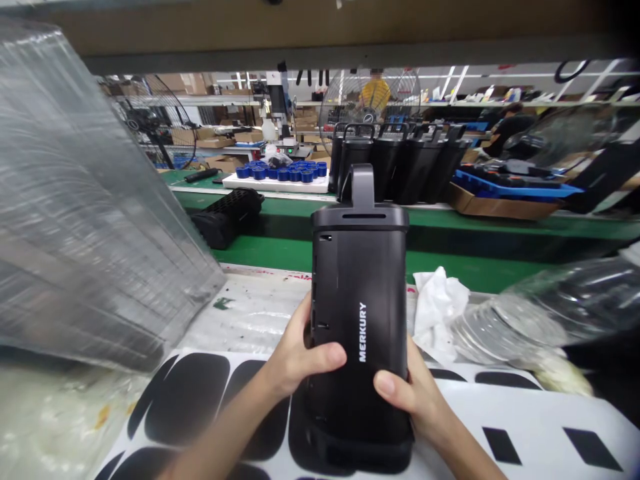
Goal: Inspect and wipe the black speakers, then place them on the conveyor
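Observation:
Between my two hands stands a black device with a loop handle, roughly upright, its face lettered MERKURY in white. My left hand grips its left side, the thumb lying on the front face. On the opposite side my right hand holds it with the thumb pressed near the lettering. The other fingers of both hands are mostly hidden behind the casing. Below it spreads a white sheet bearing black rounded shapes, partly covered by my forearms and the device.
Plastic-wrapped stacked material rises at left. Similar black devices line the green bench; another black unit lies left. Blue round parts sit on a white tray. Right are crumpled tissue, a clear bottle and a cardboard box.

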{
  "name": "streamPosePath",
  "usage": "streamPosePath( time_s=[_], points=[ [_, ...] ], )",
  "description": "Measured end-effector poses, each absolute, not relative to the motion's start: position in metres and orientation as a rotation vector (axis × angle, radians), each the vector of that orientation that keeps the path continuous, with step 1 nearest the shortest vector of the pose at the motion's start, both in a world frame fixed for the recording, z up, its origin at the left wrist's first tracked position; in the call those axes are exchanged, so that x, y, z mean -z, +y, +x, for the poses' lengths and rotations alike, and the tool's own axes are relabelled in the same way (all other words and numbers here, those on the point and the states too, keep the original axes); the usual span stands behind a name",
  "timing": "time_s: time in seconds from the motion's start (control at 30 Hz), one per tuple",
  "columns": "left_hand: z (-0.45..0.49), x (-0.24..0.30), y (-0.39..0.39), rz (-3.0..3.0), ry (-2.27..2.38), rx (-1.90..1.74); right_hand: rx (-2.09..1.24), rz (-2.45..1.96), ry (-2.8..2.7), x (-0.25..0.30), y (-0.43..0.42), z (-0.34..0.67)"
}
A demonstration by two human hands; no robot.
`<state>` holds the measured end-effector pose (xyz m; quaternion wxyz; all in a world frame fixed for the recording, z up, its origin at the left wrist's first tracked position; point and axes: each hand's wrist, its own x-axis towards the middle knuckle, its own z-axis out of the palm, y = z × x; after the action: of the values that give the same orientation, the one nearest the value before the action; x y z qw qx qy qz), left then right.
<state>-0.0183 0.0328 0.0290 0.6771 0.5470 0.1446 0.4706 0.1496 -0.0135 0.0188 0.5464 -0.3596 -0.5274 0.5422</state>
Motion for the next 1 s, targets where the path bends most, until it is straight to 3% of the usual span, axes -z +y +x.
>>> streamPosePath(
  time_s=[0.17, 0.5, 1.0],
  points=[
    [-0.023, -0.034, 0.042, 1.311, 0.496, -1.242, -1.016, -1.220, -1.419, -0.017, -0.019, 0.143],
    [-0.028, -0.030, 0.047, 1.279, 0.590, -1.272, -1.371, -1.114, -1.559, -0.021, -0.020, 0.161],
    [-0.028, -0.028, 0.049, 1.246, 0.628, -1.281, -1.312, -1.107, -1.497, -0.028, -0.019, 0.149]
  ],
)
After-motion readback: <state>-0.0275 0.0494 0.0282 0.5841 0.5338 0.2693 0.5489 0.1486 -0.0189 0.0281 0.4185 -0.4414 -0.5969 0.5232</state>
